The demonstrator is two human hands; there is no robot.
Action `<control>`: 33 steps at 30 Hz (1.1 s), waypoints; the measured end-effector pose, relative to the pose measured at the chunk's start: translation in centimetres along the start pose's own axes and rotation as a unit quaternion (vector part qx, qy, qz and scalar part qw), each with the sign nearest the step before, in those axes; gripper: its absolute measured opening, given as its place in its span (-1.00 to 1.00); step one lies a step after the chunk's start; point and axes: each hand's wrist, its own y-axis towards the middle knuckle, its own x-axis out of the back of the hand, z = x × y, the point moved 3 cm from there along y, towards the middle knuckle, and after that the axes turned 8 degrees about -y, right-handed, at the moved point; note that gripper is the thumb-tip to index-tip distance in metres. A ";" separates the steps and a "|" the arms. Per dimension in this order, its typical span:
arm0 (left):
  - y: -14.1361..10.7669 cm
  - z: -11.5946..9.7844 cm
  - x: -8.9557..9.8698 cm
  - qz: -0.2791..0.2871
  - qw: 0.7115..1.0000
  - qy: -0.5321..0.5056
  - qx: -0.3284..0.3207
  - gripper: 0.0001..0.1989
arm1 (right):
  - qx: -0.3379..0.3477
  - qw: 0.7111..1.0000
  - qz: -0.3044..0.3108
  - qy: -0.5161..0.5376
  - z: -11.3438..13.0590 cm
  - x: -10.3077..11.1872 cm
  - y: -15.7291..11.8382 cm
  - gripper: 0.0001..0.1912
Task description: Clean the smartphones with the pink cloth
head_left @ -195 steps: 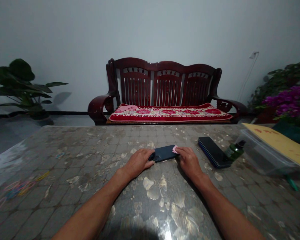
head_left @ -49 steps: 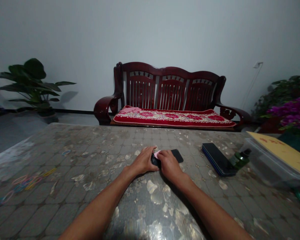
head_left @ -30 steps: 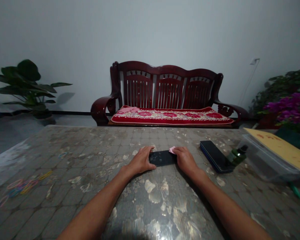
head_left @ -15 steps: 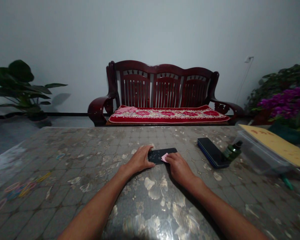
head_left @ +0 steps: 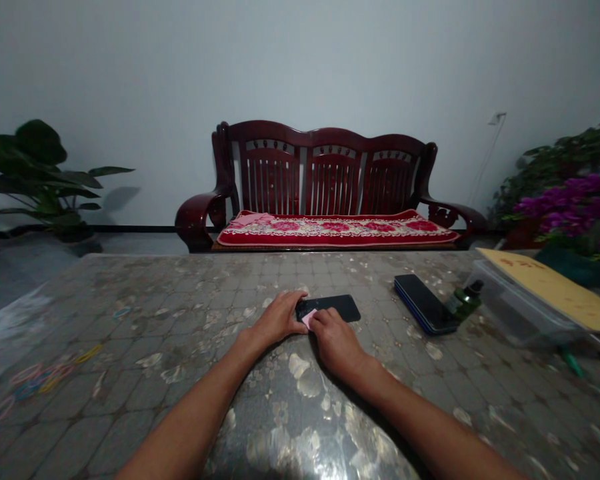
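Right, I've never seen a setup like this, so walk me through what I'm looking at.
No machine here: the pictures come from a camera on a bare-handed person's head, looking forward and down. The left hand grips one end of a dark smartphone lying on the patterned tabletop. The right hand pinches a small pink cloth against it, near that end. To the right sit a dark phone-like stack, a dark-topped green bottle beside it, and a clear plastic box with a yellow sheet on top. Coloured rubber bands lie to the left.

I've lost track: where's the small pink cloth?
Near the head view's centre, the small pink cloth is in the right hand, at the flat black phone's left end.
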 end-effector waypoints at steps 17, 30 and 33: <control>-0.7 -2.2 0.4 0.032 0.997 0.073 -0.017 -0.41 | -0.054 0.998 -0.025 0.008 -5.0 0.4 -1.8 -0.58; -1.1 -2.8 0.2 0.059 0.985 0.155 -0.056 -0.53 | -0.068 0.982 -0.156 0.081 -8.4 -0.8 -1.8 -0.49; -1.0 -3.0 0.3 0.071 0.979 0.179 -0.062 -0.57 | -0.124 0.958 -0.214 0.146 -10.3 -0.9 -1.6 -0.47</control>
